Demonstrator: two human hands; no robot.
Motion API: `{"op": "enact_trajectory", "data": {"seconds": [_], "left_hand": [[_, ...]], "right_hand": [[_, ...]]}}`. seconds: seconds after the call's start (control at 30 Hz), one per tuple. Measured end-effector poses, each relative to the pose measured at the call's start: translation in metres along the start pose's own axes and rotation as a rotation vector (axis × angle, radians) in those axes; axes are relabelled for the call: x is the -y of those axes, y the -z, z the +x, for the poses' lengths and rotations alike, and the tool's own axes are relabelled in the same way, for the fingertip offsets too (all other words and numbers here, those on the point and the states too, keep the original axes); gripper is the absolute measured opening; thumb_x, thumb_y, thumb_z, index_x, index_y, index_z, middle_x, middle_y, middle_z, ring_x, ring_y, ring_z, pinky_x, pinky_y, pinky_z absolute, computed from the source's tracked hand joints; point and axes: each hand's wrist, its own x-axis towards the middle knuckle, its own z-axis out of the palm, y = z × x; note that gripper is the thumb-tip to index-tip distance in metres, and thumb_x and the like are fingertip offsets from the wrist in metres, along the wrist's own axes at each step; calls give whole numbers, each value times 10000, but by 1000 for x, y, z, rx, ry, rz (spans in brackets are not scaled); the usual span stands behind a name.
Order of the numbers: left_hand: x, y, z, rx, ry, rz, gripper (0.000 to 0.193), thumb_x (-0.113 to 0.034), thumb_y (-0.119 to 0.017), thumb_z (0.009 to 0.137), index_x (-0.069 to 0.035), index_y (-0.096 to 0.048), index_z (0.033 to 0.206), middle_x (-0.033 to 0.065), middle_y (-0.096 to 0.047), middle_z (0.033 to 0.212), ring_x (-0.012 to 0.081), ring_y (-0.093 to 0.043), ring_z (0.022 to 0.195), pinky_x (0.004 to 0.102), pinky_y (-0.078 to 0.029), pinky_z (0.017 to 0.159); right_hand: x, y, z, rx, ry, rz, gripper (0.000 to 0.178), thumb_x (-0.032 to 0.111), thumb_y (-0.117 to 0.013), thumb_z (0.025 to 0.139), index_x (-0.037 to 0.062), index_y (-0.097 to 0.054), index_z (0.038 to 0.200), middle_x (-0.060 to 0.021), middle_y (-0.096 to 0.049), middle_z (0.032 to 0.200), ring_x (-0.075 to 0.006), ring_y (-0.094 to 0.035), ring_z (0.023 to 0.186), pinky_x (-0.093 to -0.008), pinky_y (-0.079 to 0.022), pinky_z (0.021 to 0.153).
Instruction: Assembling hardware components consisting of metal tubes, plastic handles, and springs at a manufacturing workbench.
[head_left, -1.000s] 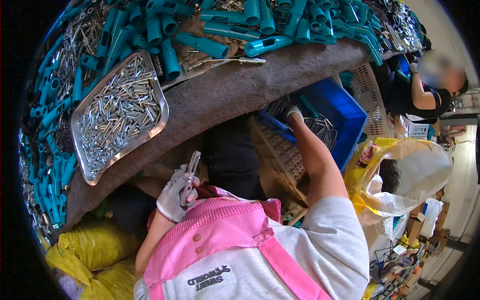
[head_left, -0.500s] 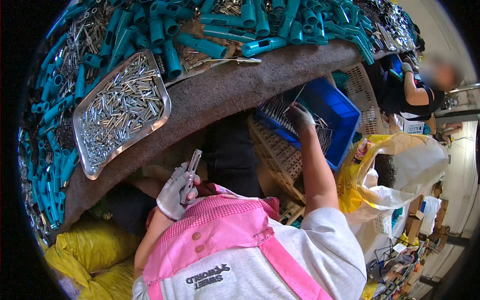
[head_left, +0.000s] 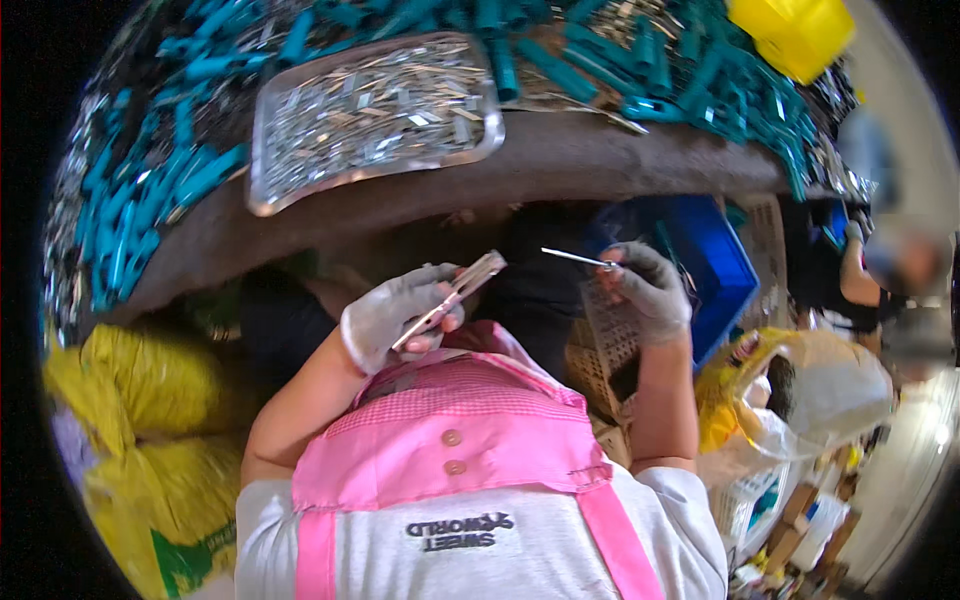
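Observation:
My left hand, in a pale glove, is closed round a slotted silver metal tube that slants up to the right above my lap. Facing it, my right hand, in a grey glove, pinches a thin metal rod whose free tip points left at the tube. A gap separates rod and tube. Beyond the hands, a metal tray heaped with small shiny metal pins rests on the bench. Behind my right hand stands a blue bin; its contents are mostly hidden.
Many teal tubular parts cover the bench, behind its padded brown edge. Yellow sacks lie at the left. To the right are a perforated crate, an open yellow-white sack and another person farther off.
My right hand has come out of the blue bin with a rod and moved in toward my left hand. The tube has tilted further right. The whole view has shifted.

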Motion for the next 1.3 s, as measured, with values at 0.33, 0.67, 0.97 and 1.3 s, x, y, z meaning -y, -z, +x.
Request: {"op": "enact_trajectory", "data": {"seconds": [0.33,0.67,0.97,1.3], "left_hand": [[-1,24,-38,-49,-4,147,306,-169,-534,908,-33,-509,1182,75,-577,753,47,-444,487,150,-345,389],[6,42,-29,100,82,132,388,-140,-530,909,-38,-468,1278,73,-536,745,54,-444,514,147,-344,375],[5,26,-23,99,110,258,406,-148,-528,899,-82,-469,1296,38,-519,744,26,-391,453,129,-323,380],[26,39,-14,212,54,-83,369,-131,-508,910,-106,-469,1276,44,-484,741,35,-378,461,128,-286,360]], "right_hand": [[45,-62,44,453,94,-818,181,-42,-634,767,-26,-631,946,-53,-583,897,-111,-554,785,-227,-450,690],[27,-92,48,565,-168,-677,138,-35,-676,740,-6,-620,864,-42,-611,842,-97,-587,787,-229,-475,714],[9,-95,48,564,-282,-635,136,2,-694,763,1,-638,886,-55,-649,859,-97,-604,817,-241,-493,740],[-11,-92,38,306,-235,-262,149,87,-654,828,-13,-610,929,-77,-639,836,-144,-629,764,-243,-504,687]]}}
